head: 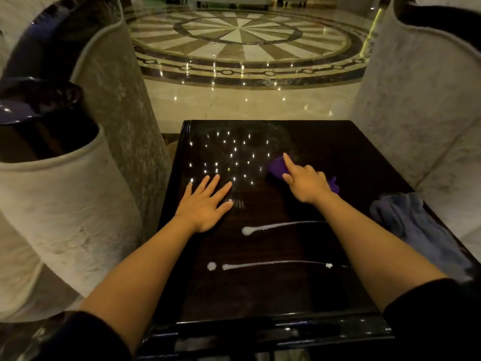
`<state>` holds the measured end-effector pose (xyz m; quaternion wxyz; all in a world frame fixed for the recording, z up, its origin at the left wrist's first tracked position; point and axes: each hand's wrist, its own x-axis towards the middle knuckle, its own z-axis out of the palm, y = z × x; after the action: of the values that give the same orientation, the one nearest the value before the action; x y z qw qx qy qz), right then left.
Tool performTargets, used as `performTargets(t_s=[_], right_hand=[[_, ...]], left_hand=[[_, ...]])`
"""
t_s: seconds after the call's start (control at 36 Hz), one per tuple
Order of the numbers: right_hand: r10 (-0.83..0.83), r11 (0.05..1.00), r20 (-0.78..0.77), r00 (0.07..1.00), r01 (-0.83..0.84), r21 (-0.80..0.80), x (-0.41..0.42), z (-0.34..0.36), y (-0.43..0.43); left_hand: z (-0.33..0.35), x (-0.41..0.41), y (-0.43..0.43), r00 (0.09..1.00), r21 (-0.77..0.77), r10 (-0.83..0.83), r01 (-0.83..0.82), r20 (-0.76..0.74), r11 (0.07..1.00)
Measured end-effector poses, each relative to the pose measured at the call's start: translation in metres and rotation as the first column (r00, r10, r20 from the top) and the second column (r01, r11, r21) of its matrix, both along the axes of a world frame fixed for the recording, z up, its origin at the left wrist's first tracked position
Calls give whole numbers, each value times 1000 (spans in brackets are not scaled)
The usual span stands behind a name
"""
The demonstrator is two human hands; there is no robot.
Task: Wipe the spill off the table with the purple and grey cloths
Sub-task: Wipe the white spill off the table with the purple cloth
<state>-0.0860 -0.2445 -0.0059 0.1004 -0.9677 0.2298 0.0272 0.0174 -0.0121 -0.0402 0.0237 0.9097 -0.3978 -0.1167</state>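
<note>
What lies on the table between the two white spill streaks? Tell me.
Nothing: in the head view, the stretch between the upper streak and the lower streak is bare dark table. Both forearms flank it at the sides.

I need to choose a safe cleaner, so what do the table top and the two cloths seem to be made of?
The table top looks like dark wood under a glossy lacquer: faint grain shows and ceiling lights mirror sharply in it. It could be veneer or laminate. The purple cloth under the right hand looks like soft, matte fabric, perhaps microfibre. The grey cloth at the right edge looks plush and rumpled, like terry or microfibre.
</note>
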Motion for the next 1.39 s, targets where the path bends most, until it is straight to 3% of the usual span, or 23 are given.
performTargets(t_s=[0.56, 0.75, 0.97, 1.19, 1.39], right_hand=[[313, 950, 79, 947, -310, -40, -29, -11, 95], [455, 890, 75, 887, -457, -1, -45, -8, 124], [527, 846, 53, 848, -530, 57, -61, 0, 140], [658, 749, 23, 752, -658, 81, -79, 1, 152], [678, 720, 61, 733, -678, 147, -99, 2, 143]], left_hand=[[4, -8, 5, 998, -130, 50, -46, 29, 990], [10, -10, 8, 995, -16, -21, 22, 96, 1000], [16, -13, 5, 997, 72, -20, 14, 71, 997], [15, -18, 5, 998, -5, 52, -52, 38, 999], [16, -27, 3, 995, -5, 103, -103, 17, 995]])
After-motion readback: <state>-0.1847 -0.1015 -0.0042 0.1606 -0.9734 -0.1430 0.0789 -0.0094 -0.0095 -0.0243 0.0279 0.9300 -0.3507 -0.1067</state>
